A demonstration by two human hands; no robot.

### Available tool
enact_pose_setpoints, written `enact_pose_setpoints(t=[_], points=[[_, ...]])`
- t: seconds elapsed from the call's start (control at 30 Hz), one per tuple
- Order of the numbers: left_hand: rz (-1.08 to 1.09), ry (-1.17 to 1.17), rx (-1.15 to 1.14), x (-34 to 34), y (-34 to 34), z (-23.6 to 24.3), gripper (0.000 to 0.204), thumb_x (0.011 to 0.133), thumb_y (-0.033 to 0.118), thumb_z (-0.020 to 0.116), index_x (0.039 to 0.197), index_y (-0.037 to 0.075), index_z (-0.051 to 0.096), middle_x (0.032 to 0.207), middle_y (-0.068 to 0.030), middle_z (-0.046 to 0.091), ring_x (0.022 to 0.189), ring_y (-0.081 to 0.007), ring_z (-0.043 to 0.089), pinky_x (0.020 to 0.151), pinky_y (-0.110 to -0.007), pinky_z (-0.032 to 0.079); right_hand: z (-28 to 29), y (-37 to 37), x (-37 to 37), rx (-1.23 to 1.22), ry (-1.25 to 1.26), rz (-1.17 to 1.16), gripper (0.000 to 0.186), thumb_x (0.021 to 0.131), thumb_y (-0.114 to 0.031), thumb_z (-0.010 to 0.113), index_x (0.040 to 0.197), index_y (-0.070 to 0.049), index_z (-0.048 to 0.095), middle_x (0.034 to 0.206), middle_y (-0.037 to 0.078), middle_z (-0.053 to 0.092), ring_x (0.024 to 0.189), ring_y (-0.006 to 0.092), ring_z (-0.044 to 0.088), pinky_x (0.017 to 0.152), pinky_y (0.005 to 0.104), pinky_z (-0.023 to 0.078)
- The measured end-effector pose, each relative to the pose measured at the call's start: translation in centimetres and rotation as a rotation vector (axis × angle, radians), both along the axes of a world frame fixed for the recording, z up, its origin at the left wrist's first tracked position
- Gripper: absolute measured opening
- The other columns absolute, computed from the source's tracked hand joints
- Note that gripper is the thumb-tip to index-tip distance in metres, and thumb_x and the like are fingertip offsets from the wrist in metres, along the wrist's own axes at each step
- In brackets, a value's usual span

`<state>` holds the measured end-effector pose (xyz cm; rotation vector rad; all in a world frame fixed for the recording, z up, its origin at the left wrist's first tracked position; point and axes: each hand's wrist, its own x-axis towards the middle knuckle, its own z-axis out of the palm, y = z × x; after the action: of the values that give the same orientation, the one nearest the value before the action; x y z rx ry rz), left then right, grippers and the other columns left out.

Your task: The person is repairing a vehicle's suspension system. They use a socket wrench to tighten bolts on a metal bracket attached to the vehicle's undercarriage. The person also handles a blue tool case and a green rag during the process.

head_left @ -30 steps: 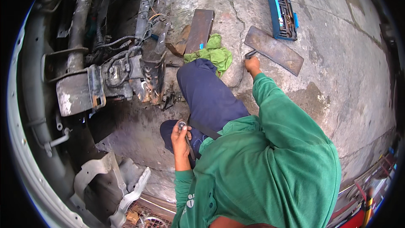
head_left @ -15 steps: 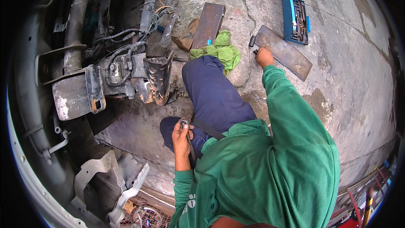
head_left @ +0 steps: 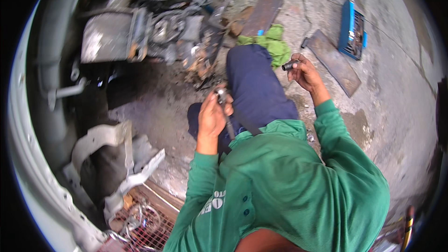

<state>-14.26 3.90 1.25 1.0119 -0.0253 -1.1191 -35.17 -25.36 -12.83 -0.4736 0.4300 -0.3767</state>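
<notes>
My left hand (head_left: pixel 210 120) is closed around a ratchet wrench (head_left: pixel 221 94), its round head up by the thumb and its handle running down toward my lap. On the other side of my bent knee, my right hand (head_left: pixel 308 74) grips a dark cylindrical socket (head_left: pixel 289 65) between thumb and fingers, above the concrete. The ratchet and the socket are apart. A second dark socket (head_left: pixel 304 43) lies at the left corner of a flat, worn metal plate (head_left: pixel 335 63), just beyond my right hand.
A blue toolbox (head_left: pixel 347 28) with tools inside stands open at far right. Green cloth (head_left: pixel 275 42) lies beyond my knee, next to a rusty metal piece (head_left: pixel 263 14). Vehicle framework with hanging wires (head_left: pixel 109 37) fills the left; a bent metal bracket (head_left: pixel 105 140) juts out nearer me.
My right hand has lifted off the floor beside the plate and come nearer with a socket. My left hand has risen with the ratchet. The whole view has shifted.
</notes>
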Motion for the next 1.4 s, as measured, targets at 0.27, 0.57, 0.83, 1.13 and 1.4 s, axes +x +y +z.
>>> enact_pose_setpoints(t=[0.27,0.57,0.83,1.13,1.4], points=[[0.022,-0.044,-0.127,-1.7,-0.6,0.8,0.042,0.108,0.028,0.054,0.142,0.003,0.053,0.087,-0.0125,0.064,0.063,-0.014,0.051,0.06,-0.027,0.042,11.7,10.0,8.2,-0.151,-0.04,0.323,0.029,0.101,-0.009,0.064,0.125,0.006,0.055,0.099,0.015,0.068,0.079,0.0259,0.074,0.069,0.0351,0.064],[0.088,-0.183,-0.144,-1.2,4.2,-0.3,0.047,0.107,0.025,0.056,0.147,0.001,0.052,0.088,-0.0103,0.066,0.063,-0.009,0.052,0.058,-0.022,0.045,13.2,12.5,10.7,-0.446,0.088,0.505,0.025,0.101,-0.012,0.064,0.118,0.005,0.058,0.09,0.012,0.067,0.068,0.0213,0.071,0.059,0.0307,0.059],[0.113,-0.265,-0.144,-1.9,6.1,-1.3,0.045,0.108,0.022,0.056,0.146,0.0,0.053,0.09,-0.0114,0.065,0.068,-0.0095,0.053,0.058,-0.021,0.044,12.6,13.7,11.3,-0.592,0.109,0.591,0.028,0.102,-0.014,0.065,0.12,0.006,0.059,0.084,0.011,0.067,0.061,0.0178,0.067,0.053,0.0287,0.056],[0.044,-0.223,-0.293,-1.7,6.7,-1.2,0.046,0.107,0.025,0.057,0.145,0.0,0.054,0.089,-0.0112,0.066,0.068,-0.0106,0.054,0.059,-0.022,0.045,11.8,14.4,11.4,-0.068,-0.011,0.719,0.031,0.104,-0.025,0.062,0.114,0.004,0.058,0.069,0.009,0.062,0.044,0.0173,0.057,0.039,0.0274,0.046],[0.102,-0.152,-0.33,-1.1,6.6,-1.8,0.048,0.107,0.026,0.057,0.148,0.002,0.052,0.095,-0.01,0.065,0.066,-0.012,0.054,0.06,-0.023,0.046,13.6,14.6,12.6,-0.235,0.013,0.795,0.04,0.108,-0.032,0.056,0.124,0.005,0.057,0.072,0.011,0.066,0.042,0.0163,0.056,0.037,0.0255,0.044]])
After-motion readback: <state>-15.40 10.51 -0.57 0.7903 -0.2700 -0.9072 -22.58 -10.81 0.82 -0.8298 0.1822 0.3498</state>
